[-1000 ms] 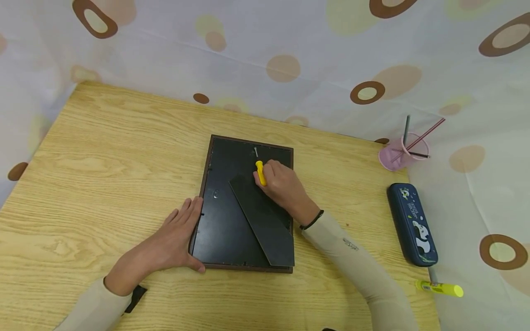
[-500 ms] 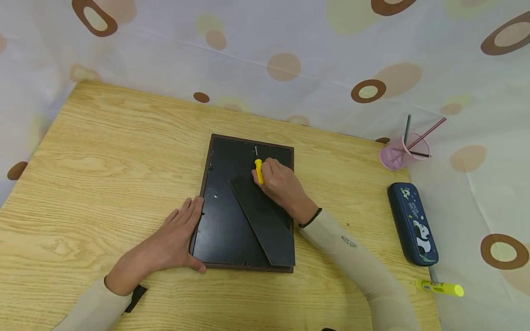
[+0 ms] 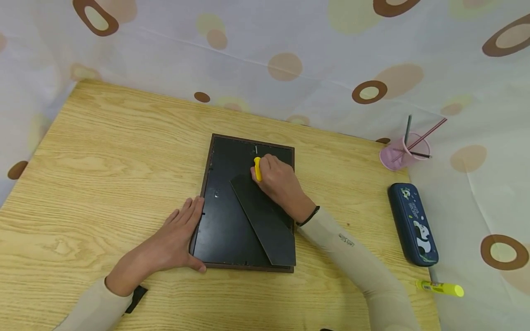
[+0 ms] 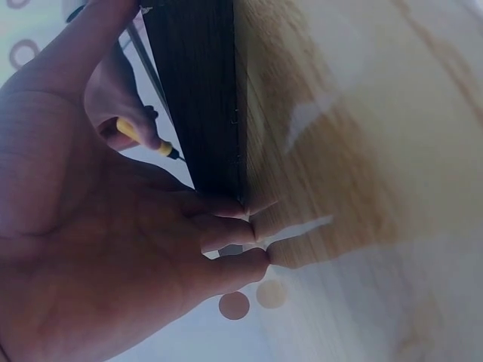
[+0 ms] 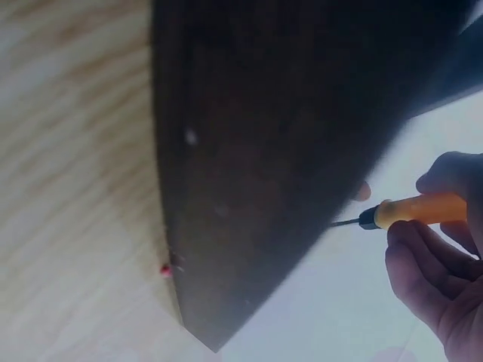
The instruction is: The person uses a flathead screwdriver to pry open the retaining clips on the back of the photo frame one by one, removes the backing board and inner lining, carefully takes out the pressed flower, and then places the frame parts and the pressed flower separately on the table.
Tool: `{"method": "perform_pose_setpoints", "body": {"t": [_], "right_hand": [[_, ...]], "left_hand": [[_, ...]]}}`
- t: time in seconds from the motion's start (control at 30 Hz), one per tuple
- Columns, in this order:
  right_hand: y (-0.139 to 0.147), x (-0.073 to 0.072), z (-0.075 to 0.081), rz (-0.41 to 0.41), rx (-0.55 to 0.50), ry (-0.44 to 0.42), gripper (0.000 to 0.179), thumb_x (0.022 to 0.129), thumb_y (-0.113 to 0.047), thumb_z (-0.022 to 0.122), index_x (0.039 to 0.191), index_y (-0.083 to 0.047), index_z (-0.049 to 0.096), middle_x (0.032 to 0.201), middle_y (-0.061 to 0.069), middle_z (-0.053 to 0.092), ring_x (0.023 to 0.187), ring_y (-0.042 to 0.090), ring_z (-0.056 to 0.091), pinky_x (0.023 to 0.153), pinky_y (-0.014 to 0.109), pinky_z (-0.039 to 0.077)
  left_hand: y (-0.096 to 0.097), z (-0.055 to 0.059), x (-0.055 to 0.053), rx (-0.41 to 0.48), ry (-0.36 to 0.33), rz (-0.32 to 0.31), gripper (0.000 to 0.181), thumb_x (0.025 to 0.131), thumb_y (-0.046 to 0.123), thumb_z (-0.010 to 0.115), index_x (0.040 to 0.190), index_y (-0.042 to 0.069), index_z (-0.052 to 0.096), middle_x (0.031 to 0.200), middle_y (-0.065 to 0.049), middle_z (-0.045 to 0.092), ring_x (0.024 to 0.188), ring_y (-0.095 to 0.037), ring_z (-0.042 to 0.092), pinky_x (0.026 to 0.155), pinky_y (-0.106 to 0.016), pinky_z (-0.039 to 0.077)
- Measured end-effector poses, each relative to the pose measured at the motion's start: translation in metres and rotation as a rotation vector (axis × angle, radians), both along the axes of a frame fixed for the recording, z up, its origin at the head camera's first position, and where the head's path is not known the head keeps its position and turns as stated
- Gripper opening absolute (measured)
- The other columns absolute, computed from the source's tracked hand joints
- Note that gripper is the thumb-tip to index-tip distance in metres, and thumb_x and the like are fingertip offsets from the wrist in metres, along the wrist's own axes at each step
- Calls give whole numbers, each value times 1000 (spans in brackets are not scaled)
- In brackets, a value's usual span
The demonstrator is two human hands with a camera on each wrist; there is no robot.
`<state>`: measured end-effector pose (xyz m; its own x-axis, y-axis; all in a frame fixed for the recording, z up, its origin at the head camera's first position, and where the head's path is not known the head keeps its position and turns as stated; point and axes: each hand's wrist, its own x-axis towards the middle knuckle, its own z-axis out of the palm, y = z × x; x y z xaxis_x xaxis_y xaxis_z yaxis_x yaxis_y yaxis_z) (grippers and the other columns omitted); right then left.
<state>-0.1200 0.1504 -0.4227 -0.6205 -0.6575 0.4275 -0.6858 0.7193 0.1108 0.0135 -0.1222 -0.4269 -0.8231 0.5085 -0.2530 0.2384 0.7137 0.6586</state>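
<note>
A picture frame (image 3: 219, 225) lies face down on the table, its black back up and its easel leg (image 3: 267, 225) slanting across it. My right hand (image 3: 282, 183) grips a screwdriver (image 3: 258, 169) by its yellow handle. The metal shaft points at the frame's top edge; in the right wrist view the tip of the screwdriver (image 5: 423, 210) passes behind the dark frame side (image 5: 264, 151). My left hand (image 3: 174, 239) rests against the lower left side of the frame, fingers straight along it and thumb at the bottom corner. The left wrist view shows those fingertips down at the tabletop.
At the table's right edge stand a pink cup (image 3: 389, 156) with several pencils, a dark blue pencil case (image 3: 411, 225) and a yellow glue stick or marker (image 3: 440, 288). A patterned cloth (image 3: 248, 46) hangs behind the table and along its right side.
My right hand and the screwdriver handle have shifted slightly up and left, toward the frame's top edge. The left hand and the frame stay put.
</note>
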Motion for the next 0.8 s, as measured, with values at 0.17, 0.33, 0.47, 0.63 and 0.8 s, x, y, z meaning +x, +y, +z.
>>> {"method": "perform_pose_setpoints", "body": {"t": [0.17,0.33,0.47,0.63,0.8], "right_hand": [[2,-3,5,-15,-30,-7,30,91,-19,73,88,3,54,78,13,55,61,21,57,54,26,54],[4,-5,10,-21,-63,-62,30,91,-18,75,90,3,53,79,14,56,62,20,57,54,27,55],[4,-8,16,-37,-81,-114,30,92,-18,74,90,3,53,80,14,55,62,21,55,55,28,54],[5,-11,21,-51,-105,-151,28,92,-17,74,89,2,53,76,12,53,59,20,54,53,27,53],[7,-16,26,-54,-129,-171,29,92,-17,74,90,3,53,74,13,54,55,20,55,51,28,52]], "left_hand": [[0,0,0,1,0,-3,150,54,49,97,158,-6,4,163,-28,8,151,-44,7,115,-63,17],[0,0,0,-2,-7,-3,149,54,48,97,158,-6,4,164,-27,7,151,-44,6,115,-63,16],[0,0,-1,-7,-2,-2,149,54,48,97,158,-6,4,163,-28,7,151,-44,7,115,-63,17],[1,0,-1,-7,-6,0,149,54,48,97,158,-6,5,163,-28,8,151,-44,7,115,-63,17],[1,0,0,-10,-13,0,149,54,48,97,158,-6,5,164,-27,7,151,-43,6,115,-63,17]]}}
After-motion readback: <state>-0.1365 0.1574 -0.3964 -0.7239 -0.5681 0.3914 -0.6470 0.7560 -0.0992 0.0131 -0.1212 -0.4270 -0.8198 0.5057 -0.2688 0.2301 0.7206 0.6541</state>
